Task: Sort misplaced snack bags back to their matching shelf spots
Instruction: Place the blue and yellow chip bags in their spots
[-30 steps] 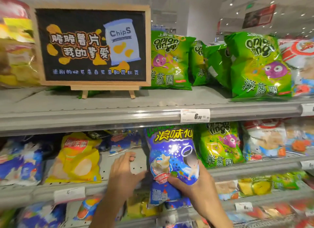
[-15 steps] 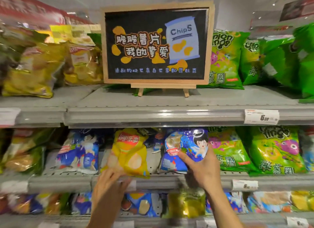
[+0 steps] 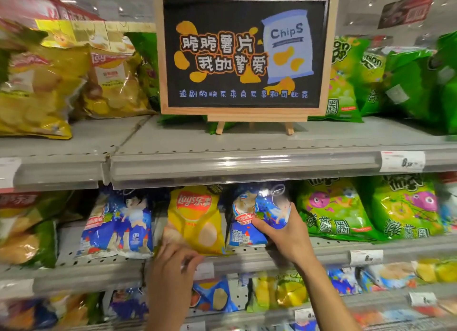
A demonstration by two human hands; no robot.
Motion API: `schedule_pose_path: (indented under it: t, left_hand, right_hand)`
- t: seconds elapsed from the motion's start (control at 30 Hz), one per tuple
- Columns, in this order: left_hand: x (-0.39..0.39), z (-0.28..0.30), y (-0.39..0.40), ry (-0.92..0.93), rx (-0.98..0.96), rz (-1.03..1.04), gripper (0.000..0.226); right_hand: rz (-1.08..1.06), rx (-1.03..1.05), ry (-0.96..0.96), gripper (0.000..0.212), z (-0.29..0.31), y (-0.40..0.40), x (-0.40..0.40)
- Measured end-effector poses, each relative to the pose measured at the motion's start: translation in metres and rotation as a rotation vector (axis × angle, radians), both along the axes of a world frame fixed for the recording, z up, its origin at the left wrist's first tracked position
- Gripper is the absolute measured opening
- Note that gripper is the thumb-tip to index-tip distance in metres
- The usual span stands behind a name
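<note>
On the middle shelf (image 3: 247,256), my right hand (image 3: 284,234) grips a blue snack bag (image 3: 254,207) that stands on the shelf floor. Just left of it a yellow Lay's bag (image 3: 195,217) leans on the shelf. My left hand (image 3: 176,256) pinches that yellow bag's lower left corner at the shelf's front edge. Further left another blue bag (image 3: 118,222) of the same kind stands on the shelf. Yellow Lay's bags (image 3: 42,88) lie on the top shelf at the left.
A wooden-framed chalkboard sign (image 3: 244,51) stands on the top shelf. Green onion-ring bags (image 3: 336,207) fill the middle shelf to the right and the top shelf at the right (image 3: 405,83). Price tags (image 3: 401,160) hang on the shelf rails. A lower shelf holds mixed bags (image 3: 284,293).
The view has swung left and closer. My right hand carried the blue bag onto the middle shelf beside the yellow bag. My left hand came to the yellow bag's bottom corner and took hold.
</note>
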State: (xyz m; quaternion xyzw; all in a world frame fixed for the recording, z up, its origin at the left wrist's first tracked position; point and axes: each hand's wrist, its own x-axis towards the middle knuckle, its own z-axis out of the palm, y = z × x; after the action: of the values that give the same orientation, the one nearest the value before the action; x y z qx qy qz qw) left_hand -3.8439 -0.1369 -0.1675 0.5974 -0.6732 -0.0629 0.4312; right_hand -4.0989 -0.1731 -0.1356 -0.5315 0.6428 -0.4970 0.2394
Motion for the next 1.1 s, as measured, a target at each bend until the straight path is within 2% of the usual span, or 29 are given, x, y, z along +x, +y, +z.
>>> schedule_pose_path:
  t: [0.23,0.33,0.43,0.6,0.8,0.87,0.93,1.1]
  left_hand:
    - [-0.002,-0.001,0.005,0.022,0.017,0.013,0.022]
    - [-0.005,-0.001,0.007,0.013,-0.033,0.031,0.019]
    - [-0.006,-0.001,0.008,0.015,-0.051,0.025,0.018]
    - [-0.006,0.000,0.009,0.090,0.003,0.009,0.016]
    - [0.006,0.009,0.000,0.130,0.000,-0.085,0.015]
    - [0.014,0.008,0.001,0.180,0.015,-0.132,0.014]
    - [0.022,0.010,0.005,0.257,0.025,-0.193,0.014]
    - [0.065,0.029,0.014,0.515,0.119,-0.171,0.012]
  right_hand:
    - [0.101,0.048,0.067,0.069,0.006,0.009,-0.017]
    - [0.099,0.049,0.119,0.070,0.006,0.012,-0.017]
    - [0.048,0.003,0.168,0.074,0.003,0.014,-0.014]
    - [-0.053,-0.079,0.173,0.066,-0.008,0.022,-0.010]
    - [-0.279,-0.081,0.198,0.080,-0.010,0.038,0.017]
    - [-0.428,-0.106,0.192,0.085,-0.010,0.049,0.034]
    - [-0.524,-0.176,0.171,0.082,-0.008,0.059,0.056]
    - [-0.546,-0.300,0.173,0.070,0.002,0.066,0.110]
